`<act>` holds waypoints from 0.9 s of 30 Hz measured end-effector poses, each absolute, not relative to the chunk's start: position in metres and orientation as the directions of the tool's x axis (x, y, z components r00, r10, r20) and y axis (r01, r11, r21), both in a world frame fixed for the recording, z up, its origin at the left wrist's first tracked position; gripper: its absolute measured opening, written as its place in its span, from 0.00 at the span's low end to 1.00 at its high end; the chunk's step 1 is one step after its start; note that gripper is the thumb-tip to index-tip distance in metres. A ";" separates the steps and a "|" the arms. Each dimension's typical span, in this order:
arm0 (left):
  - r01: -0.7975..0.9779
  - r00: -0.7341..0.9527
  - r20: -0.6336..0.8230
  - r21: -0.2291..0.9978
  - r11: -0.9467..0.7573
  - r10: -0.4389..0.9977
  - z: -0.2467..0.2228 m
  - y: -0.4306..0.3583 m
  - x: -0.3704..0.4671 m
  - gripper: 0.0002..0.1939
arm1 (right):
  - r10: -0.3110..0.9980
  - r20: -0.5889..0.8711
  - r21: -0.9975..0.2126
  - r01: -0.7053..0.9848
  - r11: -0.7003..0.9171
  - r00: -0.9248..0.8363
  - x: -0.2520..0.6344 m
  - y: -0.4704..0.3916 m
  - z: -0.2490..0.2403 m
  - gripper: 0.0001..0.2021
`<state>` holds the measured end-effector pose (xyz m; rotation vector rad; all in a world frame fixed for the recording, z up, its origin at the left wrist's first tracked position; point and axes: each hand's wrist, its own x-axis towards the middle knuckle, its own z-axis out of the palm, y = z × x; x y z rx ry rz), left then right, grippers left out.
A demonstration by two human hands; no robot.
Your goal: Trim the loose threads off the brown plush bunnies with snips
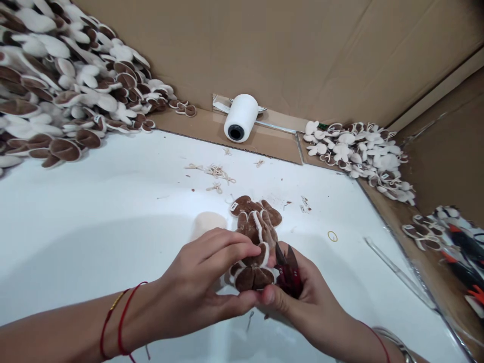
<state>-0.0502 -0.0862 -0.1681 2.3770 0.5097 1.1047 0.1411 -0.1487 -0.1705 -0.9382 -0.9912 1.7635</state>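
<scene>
A small brown plush piece with white edging [252, 277] is held between my two hands above the white table [113, 227]. My left hand [206, 272] is closed on it, fingers over the top and thumb below. Dark red thread snips [290, 277] rest in the grip of my right hand [319, 297], their blades apart and pointing away from me. My right thumb also touches the plush piece's lower edge. Just beyond my fingers lie more brown plush pieces [252, 207], one with a white label. Part of the held piece is hidden by my fingers.
A large heap of brown and white plush pieces [75, 85] rises at the left, a smaller pile [363, 151] at the right. A white thread cone [242, 116] lies by the cardboard wall [264, 50]. Knotted cords [215, 171], a yellow ring [332, 236] and orange-handled tools [463, 252] are around.
</scene>
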 end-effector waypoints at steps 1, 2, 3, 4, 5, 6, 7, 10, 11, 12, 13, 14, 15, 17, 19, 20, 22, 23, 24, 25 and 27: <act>0.135 0.606 0.602 0.566 -0.813 0.519 -0.167 -0.086 -0.050 0.17 | 0.922 -0.195 -0.897 -0.321 -0.305 -0.333 0.141 -0.149 -0.170 0.13; 0.141 0.608 0.586 0.583 -0.800 0.535 -0.166 -0.087 -0.049 0.16 | 0.919 -0.198 -0.902 -0.304 -0.307 -0.340 0.142 -0.149 -0.169 0.13; 0.149 0.613 0.567 0.600 -0.786 0.549 -0.166 -0.087 -0.049 0.15 | 0.922 -0.186 -0.919 -0.271 -0.285 -0.338 0.143 -0.150 -0.168 0.14; 0.159 0.617 0.551 0.613 -0.774 0.562 -0.166 -0.087 -0.049 0.13 | 0.933 -0.160 -0.946 -0.222 -0.239 -0.321 0.144 -0.150 -0.167 0.14; 0.167 0.618 0.538 0.622 -0.765 0.573 -0.167 -0.087 -0.050 0.12 | 0.949 -0.122 -0.972 -0.161 -0.174 -0.289 0.145 -0.151 -0.167 0.15; 0.173 0.614 0.536 0.625 -0.761 0.580 -0.168 -0.087 -0.050 0.11 | 0.966 -0.075 -0.989 -0.107 -0.104 -0.247 0.147 -0.152 -0.167 0.16; 0.184 0.606 0.536 0.625 -0.759 0.588 -0.169 -0.087 -0.050 0.10 | 0.977 -0.037 -0.996 -0.071 -0.053 -0.211 0.149 -0.153 -0.167 0.18; 0.212 0.561 0.551 0.625 -0.751 0.618 -0.172 -0.086 -0.049 0.09 | 0.968 -0.104 -0.981 -0.134 -0.137 -0.226 0.153 -0.154 -0.167 0.23; 0.223 0.545 0.553 0.629 -0.745 0.630 -0.173 -0.086 -0.048 0.09 | 0.947 -0.164 -0.961 -0.172 -0.217 -0.276 0.152 -0.154 -0.166 0.23; 0.233 0.530 0.552 0.634 -0.737 0.643 -0.174 -0.085 -0.048 0.09 | 0.913 -0.230 -0.934 -0.189 -0.304 -0.336 0.152 -0.154 -0.165 0.23; 0.239 0.517 0.554 0.639 -0.731 0.652 -0.174 -0.085 -0.048 0.10 | 0.871 -0.293 -0.904 -0.183 -0.387 -0.395 0.150 -0.154 -0.163 0.23; 0.243 0.509 0.552 0.644 -0.726 0.660 -0.174 -0.085 -0.048 0.11 | 0.828 -0.346 -0.876 -0.164 -0.454 -0.441 0.148 -0.154 -0.161 0.23; 0.247 0.506 0.548 0.647 -0.721 0.666 -0.175 -0.085 -0.048 0.12 | 0.790 -0.390 -0.850 -0.146 -0.507 -0.473 0.146 -0.154 -0.160 0.22; 0.249 0.506 0.548 0.647 -0.721 0.666 -0.175 -0.086 -0.048 0.13 | 0.735 -0.452 -0.793 -0.150 -0.591 -0.505 0.142 -0.154 -0.159 0.20; 0.253 0.512 0.546 0.643 -0.723 0.664 -0.176 -0.086 -0.047 0.13 | 0.715 -0.474 -0.736 -0.216 -0.642 -0.514 0.139 -0.154 -0.160 0.21; 0.255 0.517 0.543 0.641 -0.724 0.662 -0.176 -0.086 -0.047 0.12 | 0.714 -0.476 -0.713 -0.249 -0.655 -0.514 0.138 -0.154 -0.162 0.21; 0.254 0.522 0.547 0.633 -0.732 0.654 -0.176 -0.086 -0.046 0.11 | 0.715 -0.479 -0.686 -0.292 -0.667 -0.510 0.137 -0.153 -0.164 0.22; 0.254 0.523 0.549 0.629 -0.734 0.652 -0.176 -0.086 -0.046 0.11 | 0.718 -0.480 -0.682 -0.300 -0.667 -0.504 0.138 -0.153 -0.165 0.22; 0.255 0.525 0.549 0.628 -0.736 0.651 -0.176 -0.086 -0.046 0.12 | 0.721 -0.483 -0.682 -0.302 -0.666 -0.498 0.138 -0.152 -0.166 0.22; 0.254 0.526 0.550 0.626 -0.737 0.649 -0.176 -0.087 -0.046 0.12 | 0.720 -0.486 -0.683 -0.298 -0.667 -0.496 0.138 -0.152 -0.166 0.22; 0.268 0.525 0.539 0.630 -0.729 0.659 -0.176 -0.087 -0.046 0.13 | 0.713 -0.490 -0.685 -0.285 -0.671 -0.501 0.138 -0.152 -0.165 0.22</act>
